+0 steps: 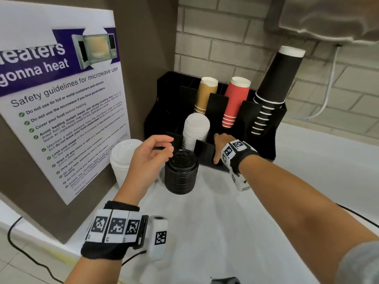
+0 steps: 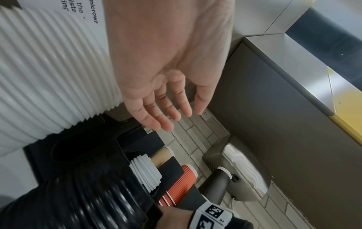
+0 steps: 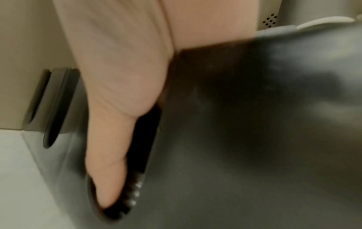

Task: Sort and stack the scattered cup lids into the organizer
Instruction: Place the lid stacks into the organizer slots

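A black organizer [image 1: 164,95] stands at the back of the white counter. One front compartment holds a column of white lids [image 1: 195,130]. On the counter in front stand a stack of black lids [image 1: 181,173] and, to its left, a stack of white lids [image 1: 123,158]. My left hand [image 1: 151,152] hovers just above the black stack, fingers relaxed and empty [image 2: 162,100]. My right hand [image 1: 222,144] reaches into the neighbouring front compartment. Its thumb [image 3: 109,170] lies in the front cutout against the ribbed edges of black lids [image 3: 137,186]. Its other fingers are hidden inside.
Upside-down brown cups [image 1: 206,93], red cups [image 1: 235,99] and a tall leaning stack of black cups [image 1: 276,78] fill the organizer's rear slots. A microwave safety poster [image 1: 61,99] covers the left wall. A metal appliance [image 1: 328,17] hangs upper right. A black cable [image 1: 12,238] runs lower left.
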`<state>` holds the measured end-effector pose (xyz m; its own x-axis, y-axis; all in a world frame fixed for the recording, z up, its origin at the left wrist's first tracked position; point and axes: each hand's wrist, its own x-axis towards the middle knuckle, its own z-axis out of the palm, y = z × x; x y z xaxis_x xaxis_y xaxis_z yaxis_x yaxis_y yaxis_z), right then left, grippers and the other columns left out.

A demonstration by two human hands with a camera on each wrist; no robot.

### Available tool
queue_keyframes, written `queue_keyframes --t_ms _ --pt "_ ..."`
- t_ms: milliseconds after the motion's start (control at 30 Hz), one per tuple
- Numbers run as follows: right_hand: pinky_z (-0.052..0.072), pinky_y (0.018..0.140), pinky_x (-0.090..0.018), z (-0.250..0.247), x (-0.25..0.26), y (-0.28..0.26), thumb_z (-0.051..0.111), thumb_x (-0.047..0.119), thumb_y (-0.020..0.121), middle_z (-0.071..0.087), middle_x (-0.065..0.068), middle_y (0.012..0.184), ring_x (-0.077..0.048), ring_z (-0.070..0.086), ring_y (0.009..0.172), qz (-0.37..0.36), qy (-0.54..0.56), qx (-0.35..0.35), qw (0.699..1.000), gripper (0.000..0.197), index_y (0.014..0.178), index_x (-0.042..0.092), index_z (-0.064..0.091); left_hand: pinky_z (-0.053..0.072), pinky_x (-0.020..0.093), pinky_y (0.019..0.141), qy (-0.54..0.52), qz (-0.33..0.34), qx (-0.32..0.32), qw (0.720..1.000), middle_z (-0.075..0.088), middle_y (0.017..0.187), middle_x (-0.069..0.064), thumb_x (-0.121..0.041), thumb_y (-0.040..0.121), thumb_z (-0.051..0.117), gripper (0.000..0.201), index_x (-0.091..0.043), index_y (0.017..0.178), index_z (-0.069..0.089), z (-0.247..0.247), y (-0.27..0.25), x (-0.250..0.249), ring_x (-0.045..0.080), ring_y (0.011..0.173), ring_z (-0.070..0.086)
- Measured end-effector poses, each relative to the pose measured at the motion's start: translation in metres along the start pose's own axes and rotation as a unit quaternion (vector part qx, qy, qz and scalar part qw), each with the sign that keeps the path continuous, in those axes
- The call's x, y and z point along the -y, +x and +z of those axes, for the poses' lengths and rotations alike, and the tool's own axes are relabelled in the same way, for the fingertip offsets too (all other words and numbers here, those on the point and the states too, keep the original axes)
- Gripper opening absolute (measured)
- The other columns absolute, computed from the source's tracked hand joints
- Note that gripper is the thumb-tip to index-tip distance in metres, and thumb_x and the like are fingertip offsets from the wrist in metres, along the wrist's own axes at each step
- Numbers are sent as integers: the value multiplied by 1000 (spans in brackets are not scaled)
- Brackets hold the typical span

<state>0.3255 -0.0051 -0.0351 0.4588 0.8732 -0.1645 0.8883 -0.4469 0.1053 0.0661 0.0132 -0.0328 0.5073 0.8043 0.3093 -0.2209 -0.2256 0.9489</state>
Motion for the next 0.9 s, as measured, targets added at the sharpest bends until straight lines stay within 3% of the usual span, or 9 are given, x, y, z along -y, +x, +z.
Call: queue_keyframes --t_ms 133,300,333,400,467,533,633,733,900 --pt "50 66 -32 -6 4 -2 84 26 66 48 -9 117 -29 61 97 4 -39 45 998 60 111 4 52 51 16 77 -7 7 -3 1000 64 78 -18 -1 92 58 25 -23 100 66 0 0 -1 9 79 64" --pt "47 55 -24 -28 -1 -10 77 24 76 62 -8 98 -22 60 85 3 -2 131 991 46 112 0 62 52 17 79 -9 9 -10 1000 64 80 -19 -3 93 58 24 -24 100 66 -1 2 -1 8 81 65" --pt "51 62 -26 -31 -3 -13 72 19 80 62 -9 104 -24 61 90 3 5 96 995 41 115 1 61 52 17 78 -10 10 -11 1000 64 80 -19 -4 93 58 23 -24 100 66 -2 3 -1 8 81 65" --pt "52 84 -37 -38 -5 -20 58 8 86 58 -14 116 -29 58 103 1 84 -68 994 32 117 3 58 52 16 78 -9 11 -12 1000 64 81 -19 -5 93 58 23 -25 100 67 -2 4 -1 7 81 66" --pt "48 88 -38 -42 4 -32 55 4 84 56 -14 110 -29 56 99 -61 236 -221 944 26 110 4 60 51 16 77 -12 12 -12 1000 64 80 -19 -5 93 59 23 -26 100 67 -1 6 -2 7 81 65" --pt "48 87 -34 -44 20 -45 65 9 83 58 -10 104 -21 57 94 -165 340 -152 913 27 110 6 62 52 18 77 -16 9 -11 1000 64 80 -18 -5 93 59 25 -28 98 67 1 8 -2 8 82 65" --pt "43 98 -30 -28 45 -53 79 35 75 53 -6 124 -17 50 113 -248 250 15 936 65 132 19 51 52 23 78 -16 5 -4 1000 64 83 -16 -6 93 59 27 -31 97 67 3 8 -1 11 84 65" --pt "38 103 -33 -11 54 -49 83 42 67 46 -6 129 -21 42 121 -246 215 27 945 89 142 24 39 53 21 77 -15 8 6 1000 65 81 -20 -6 93 59 27 -31 97 67 5 7 -1 8 82 65" --pt "34 85 -21 1 55 -48 85 39 65 45 6 110 -10 40 104 -251 244 14 937 90 141 23 40 53 19 77 -16 10 13 1000 64 79 -21 -5 93 59 25 -28 99 66 8 8 -4 5 81 65"
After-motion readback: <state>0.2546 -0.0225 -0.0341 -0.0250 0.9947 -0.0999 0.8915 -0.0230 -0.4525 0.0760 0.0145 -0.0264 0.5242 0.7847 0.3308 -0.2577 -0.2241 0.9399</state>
